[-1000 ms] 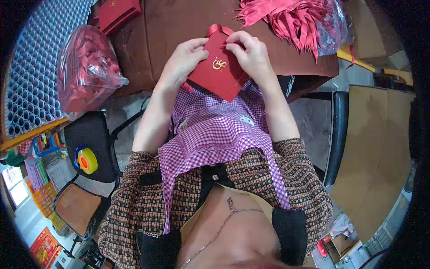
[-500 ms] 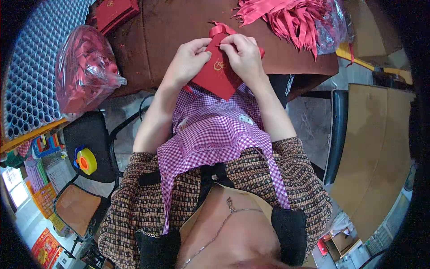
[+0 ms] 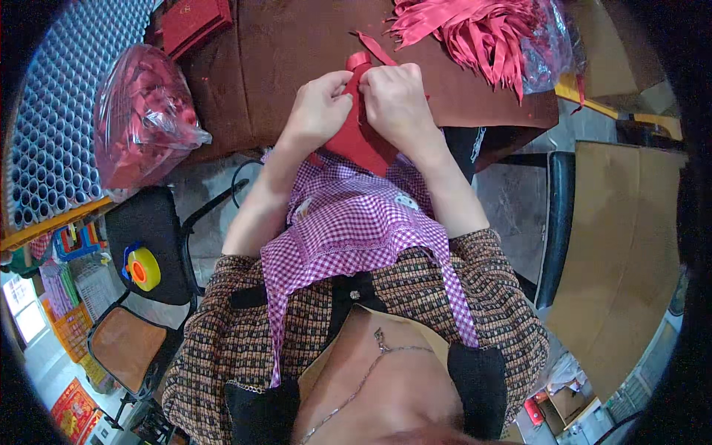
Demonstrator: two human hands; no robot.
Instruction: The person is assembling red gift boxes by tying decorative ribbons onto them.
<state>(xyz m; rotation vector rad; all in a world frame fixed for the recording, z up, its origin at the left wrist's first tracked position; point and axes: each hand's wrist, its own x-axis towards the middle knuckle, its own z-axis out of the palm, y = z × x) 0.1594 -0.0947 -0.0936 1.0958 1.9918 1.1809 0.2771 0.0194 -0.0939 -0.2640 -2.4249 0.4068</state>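
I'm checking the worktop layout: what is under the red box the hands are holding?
The red box hangs over the edge of the brown table, above the checked apron. The left hand and right hand cover its upper part, so what lies beneath there is hidden.

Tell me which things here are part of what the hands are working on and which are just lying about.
In hand: red paper piece, held by left hand and right hand; red ribbon at its top; ribbon pile.

Lying about: bag of red items, yellow tape dispenser, cardboard sheet.
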